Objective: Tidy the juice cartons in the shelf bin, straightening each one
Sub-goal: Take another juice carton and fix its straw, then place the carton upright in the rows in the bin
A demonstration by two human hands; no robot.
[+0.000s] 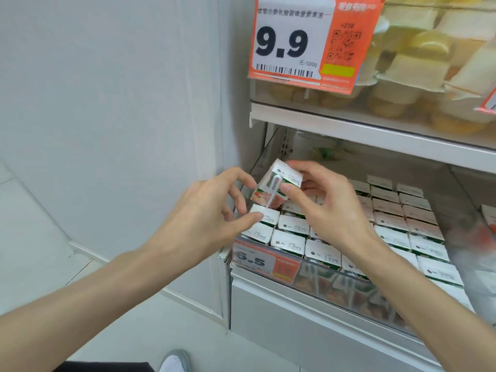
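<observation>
A small white juice carton with a green and orange print and a straw on its side is lifted and tilted above the far left corner of the shelf bin. My right hand grips it from the right, thumb on its front face. My left hand is beside it on the left, fingers curled, fingertips touching the carton and the top of a standing carton. Rows of white-topped cartons stand upright in the bin.
The bin has a clear front wall with an orange 6.5 price tag. Above it, a shelf holds yellow packaged goods and an orange 9.9 price sign. A white wall is on the left. A shoe shows on the floor.
</observation>
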